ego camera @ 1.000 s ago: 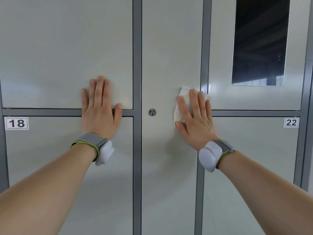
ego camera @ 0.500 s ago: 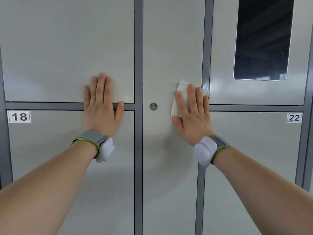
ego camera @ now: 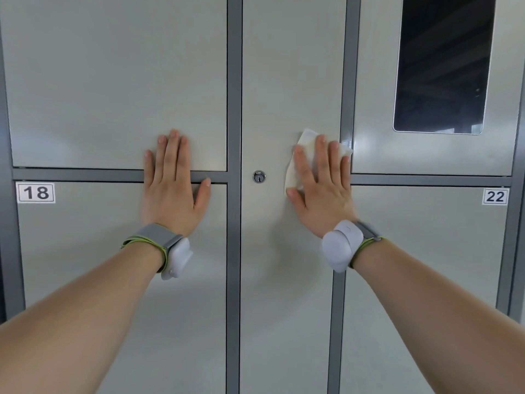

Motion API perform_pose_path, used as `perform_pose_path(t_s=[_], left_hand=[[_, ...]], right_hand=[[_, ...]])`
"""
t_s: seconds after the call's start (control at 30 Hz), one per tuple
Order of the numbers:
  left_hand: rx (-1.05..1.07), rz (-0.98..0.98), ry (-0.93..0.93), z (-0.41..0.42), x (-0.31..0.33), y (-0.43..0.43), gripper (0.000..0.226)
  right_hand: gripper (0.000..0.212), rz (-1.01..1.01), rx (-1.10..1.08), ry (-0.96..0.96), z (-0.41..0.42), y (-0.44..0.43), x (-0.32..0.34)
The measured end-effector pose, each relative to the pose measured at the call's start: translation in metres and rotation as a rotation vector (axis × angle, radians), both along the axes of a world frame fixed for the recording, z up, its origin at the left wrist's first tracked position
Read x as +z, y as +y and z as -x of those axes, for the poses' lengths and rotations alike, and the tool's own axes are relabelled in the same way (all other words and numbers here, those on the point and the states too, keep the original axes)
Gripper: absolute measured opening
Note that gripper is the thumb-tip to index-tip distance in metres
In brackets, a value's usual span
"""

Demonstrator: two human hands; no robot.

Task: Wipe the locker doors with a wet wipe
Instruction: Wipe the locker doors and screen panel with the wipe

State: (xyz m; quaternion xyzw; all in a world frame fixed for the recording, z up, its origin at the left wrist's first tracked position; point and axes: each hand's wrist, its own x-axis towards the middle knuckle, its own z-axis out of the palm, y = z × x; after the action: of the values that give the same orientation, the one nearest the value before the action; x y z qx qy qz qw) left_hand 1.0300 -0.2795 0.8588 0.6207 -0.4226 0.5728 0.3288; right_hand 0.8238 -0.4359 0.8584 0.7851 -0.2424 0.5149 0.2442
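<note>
A white wet wipe (ego camera: 308,143) lies flat against the tall narrow middle locker door (ego camera: 289,66), near its right edge. My right hand (ego camera: 322,189) presses the wipe to the door with straight fingers; the wipe shows above and left of the fingers. My left hand (ego camera: 173,189) rests flat, fingers straight, across the grey bar between the upper left door (ego camera: 113,81) and the door marked 18 (ego camera: 85,251). Both wrists wear grey bands with white pods.
A round keyhole (ego camera: 258,176) sits on the middle door, left of the wipe. The upper right door has a dark window panel (ego camera: 443,64). The lower right door carries label 22 (ego camera: 495,196). Grey frame bars (ego camera: 234,81) separate the doors.
My right hand has slid the wipe a little up the middle door. My left hand stays flat in the same place. The view has shifted slightly.
</note>
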Motion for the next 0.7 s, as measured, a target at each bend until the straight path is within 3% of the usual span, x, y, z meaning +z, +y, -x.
perform_pose_path(t_s=[0.27, 0.5, 0.7], left_hand=[[0.013, -0.002, 0.002, 0.0, -0.004, 0.0, 0.073], [0.005, -0.007, -0.002, 0.002, -0.006, 0.0, 0.073], [0.011, -0.009, 0.002, 0.002, -0.006, 0.001, 0.074]], right_hand=[[0.069, 0.21, -0.018, 0.175, 0.015, -0.009, -0.027], [0.07, 0.002, 0.028, 0.031, 0.004, 0.004, -0.004], [0.069, 0.148, 0.016, 0.185, 0.004, 0.002, -0.038]])
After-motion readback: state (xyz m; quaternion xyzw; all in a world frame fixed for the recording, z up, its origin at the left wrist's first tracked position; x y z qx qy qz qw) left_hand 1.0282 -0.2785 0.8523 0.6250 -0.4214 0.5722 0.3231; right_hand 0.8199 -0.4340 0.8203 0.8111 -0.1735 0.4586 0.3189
